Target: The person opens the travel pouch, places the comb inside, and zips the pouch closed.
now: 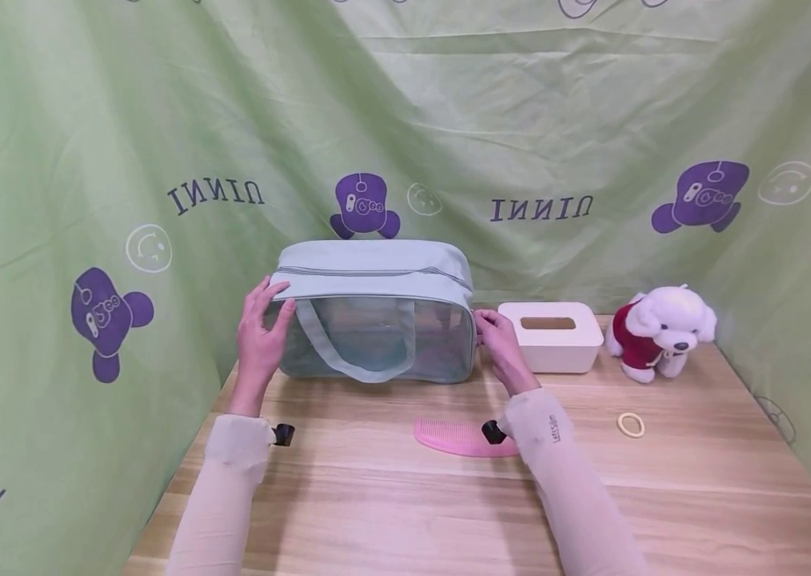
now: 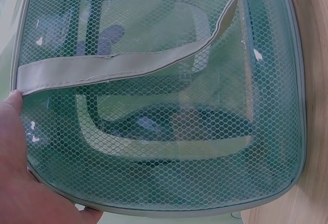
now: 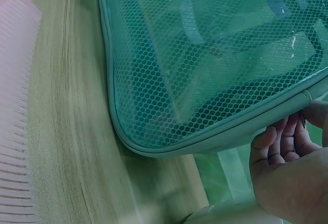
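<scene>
A pale blue-green toiletry bag (image 1: 377,264) stands upright at the back of the table, with a clear mesh front and a strap handle (image 1: 358,372) hanging down it. My left hand (image 1: 261,328) grips its upper left corner, thumb on the front edge and fingers over the top and side. At the bag's right end my right hand (image 1: 499,340) has curled fingers. In the right wrist view, its thumb and forefinger pinch a small dark piece by the side seam, seemingly the zipper pull (image 3: 303,120). The zipper (image 1: 362,272) runs along the top and bends down at the right.
A white tissue box (image 1: 560,356) stands just right of the bag, beside a white plush dog (image 1: 672,320) in red. A pink comb (image 1: 449,436) lies in front, partly under the right forearm. Farther right is a cream ring (image 1: 631,425). Green cloth hangs around the wooden table (image 1: 377,504).
</scene>
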Action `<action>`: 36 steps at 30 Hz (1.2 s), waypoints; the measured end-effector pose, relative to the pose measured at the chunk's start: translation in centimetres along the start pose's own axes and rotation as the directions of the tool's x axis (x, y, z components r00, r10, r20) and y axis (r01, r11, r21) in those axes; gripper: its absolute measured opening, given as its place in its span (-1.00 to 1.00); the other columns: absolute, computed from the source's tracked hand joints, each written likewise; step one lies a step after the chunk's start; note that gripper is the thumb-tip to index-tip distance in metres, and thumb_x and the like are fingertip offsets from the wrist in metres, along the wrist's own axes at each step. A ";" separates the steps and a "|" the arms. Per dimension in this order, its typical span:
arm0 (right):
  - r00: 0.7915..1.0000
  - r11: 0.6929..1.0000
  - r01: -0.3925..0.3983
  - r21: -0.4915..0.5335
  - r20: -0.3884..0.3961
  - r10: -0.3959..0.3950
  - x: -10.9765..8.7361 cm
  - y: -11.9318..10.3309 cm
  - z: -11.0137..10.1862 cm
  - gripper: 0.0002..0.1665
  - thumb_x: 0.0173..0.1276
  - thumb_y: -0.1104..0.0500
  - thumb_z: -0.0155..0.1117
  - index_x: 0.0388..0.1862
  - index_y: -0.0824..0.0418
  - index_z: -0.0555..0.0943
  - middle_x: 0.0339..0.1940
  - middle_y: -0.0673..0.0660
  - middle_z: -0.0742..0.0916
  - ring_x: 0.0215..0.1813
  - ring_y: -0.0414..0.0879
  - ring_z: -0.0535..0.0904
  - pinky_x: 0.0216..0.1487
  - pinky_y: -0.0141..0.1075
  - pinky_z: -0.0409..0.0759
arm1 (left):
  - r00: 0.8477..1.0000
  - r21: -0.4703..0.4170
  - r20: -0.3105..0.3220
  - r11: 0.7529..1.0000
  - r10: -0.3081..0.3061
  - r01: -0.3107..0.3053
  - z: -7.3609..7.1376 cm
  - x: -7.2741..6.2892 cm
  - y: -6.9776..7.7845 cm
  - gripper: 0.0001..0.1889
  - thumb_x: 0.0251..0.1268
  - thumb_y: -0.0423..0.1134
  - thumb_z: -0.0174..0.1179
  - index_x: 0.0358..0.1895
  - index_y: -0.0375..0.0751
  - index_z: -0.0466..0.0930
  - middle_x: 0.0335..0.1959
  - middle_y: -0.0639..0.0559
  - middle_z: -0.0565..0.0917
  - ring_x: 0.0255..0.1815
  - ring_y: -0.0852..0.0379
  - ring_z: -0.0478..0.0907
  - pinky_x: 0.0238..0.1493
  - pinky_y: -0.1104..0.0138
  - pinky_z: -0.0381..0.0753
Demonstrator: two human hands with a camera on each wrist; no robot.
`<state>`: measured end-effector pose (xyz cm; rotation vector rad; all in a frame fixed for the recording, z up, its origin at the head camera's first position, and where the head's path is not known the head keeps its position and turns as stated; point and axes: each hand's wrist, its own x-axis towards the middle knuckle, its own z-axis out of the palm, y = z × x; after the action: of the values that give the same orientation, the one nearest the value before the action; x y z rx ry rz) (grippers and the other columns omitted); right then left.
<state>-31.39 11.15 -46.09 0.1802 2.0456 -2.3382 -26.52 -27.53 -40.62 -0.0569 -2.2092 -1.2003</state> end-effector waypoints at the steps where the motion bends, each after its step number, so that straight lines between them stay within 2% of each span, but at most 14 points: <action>1: 1.000 1.000 0.001 0.002 -0.004 -0.001 0.0 -0.1 0.0 -0.81 0.60 0.23 0.12 -0.03 0.36 0.57 -0.40 -0.08 0.60 -0.45 -0.29 0.48 -0.35 -0.47 0.51 | 1.000 -0.001 -0.001 1.000 0.001 -0.001 -0.1 0.0 0.0 -0.62 0.46 -0.02 0.29 0.28 0.09 0.64 0.59 -0.02 0.36 0.61 -0.18 0.25 0.51 -0.33 0.13; 7: 1.000 1.000 0.020 0.011 -0.018 -0.020 0.0 -0.4 0.0 -0.84 0.57 0.26 0.16 -0.07 0.36 0.60 -0.47 -0.09 0.63 -0.49 -0.28 0.48 -0.39 -0.48 0.51 | 1.000 -0.008 0.005 1.000 0.003 -0.003 -0.4 0.0 0.2 -0.61 0.46 -0.01 0.29 0.29 0.09 0.64 0.59 -0.05 0.35 0.61 -0.17 0.25 0.51 -0.33 0.14; 12: 0.999 0.999 0.032 0.002 0.006 -0.032 -0.3 -1.2 -0.3 -0.83 0.58 0.23 0.19 -0.08 0.34 0.62 -0.44 -0.09 0.65 -0.43 -0.26 0.54 -0.33 -0.46 0.57 | 1.000 -0.013 -0.011 1.000 0.007 -0.007 -0.5 -0.2 0.2 -0.62 0.45 -0.05 0.30 0.27 0.07 0.65 0.57 -0.05 0.37 0.60 -0.17 0.27 0.51 -0.32 0.15; 19: 0.995 0.994 0.097 0.044 -0.019 -0.096 -0.8 -3.3 -1.1 -0.89 0.57 0.28 0.19 -0.18 0.29 0.61 -0.45 -0.02 0.64 -0.42 -0.26 0.52 -0.36 -0.48 0.50 | 0.999 -0.025 0.031 0.999 0.021 -0.020 0.0 -0.3 0.5 -0.61 0.46 -0.04 0.30 0.29 0.09 0.64 0.58 0.00 0.36 0.60 -0.15 0.26 0.52 -0.30 0.15; 25: 0.987 0.987 0.161 0.005 0.019 -0.161 -0.7 -5.3 -0.8 -0.86 0.57 0.26 0.18 -0.13 0.34 0.61 -0.50 -0.05 0.63 -0.44 -0.25 0.51 -0.35 -0.46 0.50 | 0.999 -0.034 0.035 0.999 0.026 -0.025 -0.1 -0.5 0.9 -0.61 0.46 -0.05 0.29 0.29 0.09 0.64 0.58 -0.06 0.36 0.61 -0.15 0.25 0.53 -0.30 0.14; 30: 0.985 0.985 0.170 -0.011 0.043 -0.169 -1.0 -6.9 -0.5 -0.83 0.57 0.25 0.19 -0.12 0.39 0.60 -0.52 -0.07 0.61 -0.47 -0.26 0.47 -0.38 -0.48 0.48 | 0.998 -0.040 0.052 0.999 0.022 -0.020 0.1 -0.8 1.3 -0.61 0.48 -0.03 0.27 0.30 0.12 0.64 0.59 -0.02 0.35 0.61 -0.14 0.24 0.53 -0.31 0.14; 36: 0.984 0.983 0.171 -0.069 0.059 -0.168 -1.1 -8.5 -0.6 -0.84 0.56 0.22 0.22 -0.17 0.33 0.62 -0.56 -0.10 0.59 -0.47 -0.26 0.45 -0.39 -0.48 0.48 | 0.998 -0.044 0.058 0.999 0.028 -0.026 0.8 -1.0 1.7 -0.62 0.48 -0.02 0.27 0.30 0.15 0.64 0.59 0.03 0.35 0.60 -0.17 0.25 0.51 -0.33 0.16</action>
<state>-31.10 12.82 -37.67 -0.0598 2.1980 -2.3264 -25.59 -25.69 -40.25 -0.1413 -2.2259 -1.2467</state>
